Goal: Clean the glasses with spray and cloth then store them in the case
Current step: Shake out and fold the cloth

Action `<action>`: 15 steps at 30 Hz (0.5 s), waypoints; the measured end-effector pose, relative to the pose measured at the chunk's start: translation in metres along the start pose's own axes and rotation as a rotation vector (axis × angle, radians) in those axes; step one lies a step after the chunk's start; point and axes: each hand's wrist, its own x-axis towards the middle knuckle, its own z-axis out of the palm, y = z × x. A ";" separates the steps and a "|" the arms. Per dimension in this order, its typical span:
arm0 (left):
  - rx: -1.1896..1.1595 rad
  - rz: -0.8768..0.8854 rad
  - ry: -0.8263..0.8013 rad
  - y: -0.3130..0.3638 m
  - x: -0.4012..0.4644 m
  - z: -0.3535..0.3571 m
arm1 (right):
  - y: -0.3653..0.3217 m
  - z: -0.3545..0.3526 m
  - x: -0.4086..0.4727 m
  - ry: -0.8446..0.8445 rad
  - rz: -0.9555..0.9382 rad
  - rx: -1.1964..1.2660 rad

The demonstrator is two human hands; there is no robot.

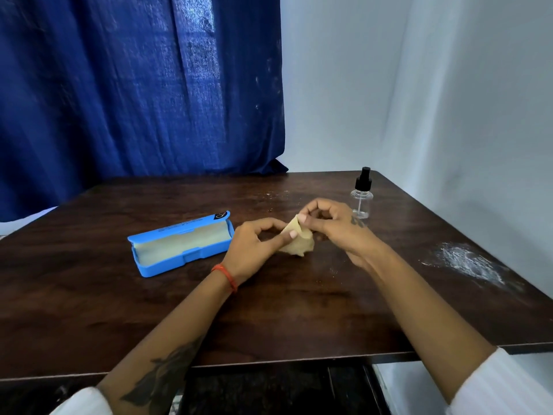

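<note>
A beige cloth [300, 244] is bunched at the middle of the dark wooden table [269, 319]. My left hand [254, 247] and my right hand [332, 223] both pinch its upper edge between thumb and fingers. To the left lies the blue glasses case [158, 265], lid open, with a pale lining inside. A small clear spray bottle [362, 194] with a black pump top stands upright just behind my right hand. I see no glasses; whether they are inside the cloth is hidden.
A blue curtain [134, 85] hangs behind the table's far left edge, white walls stand at the back and right. A white powdery smear [469, 262] marks the table's right side. The table's front edge runs beneath my forearms.
</note>
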 end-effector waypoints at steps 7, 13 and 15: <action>-0.253 -0.026 0.064 0.033 -0.017 -0.010 | -0.043 -0.005 -0.020 -0.194 0.063 0.081; -0.352 -0.118 0.015 0.049 -0.028 -0.023 | -0.057 -0.003 -0.023 -0.250 0.022 -0.093; -0.296 -0.137 -0.023 0.050 -0.032 -0.029 | -0.056 -0.005 -0.024 -0.238 0.026 -0.078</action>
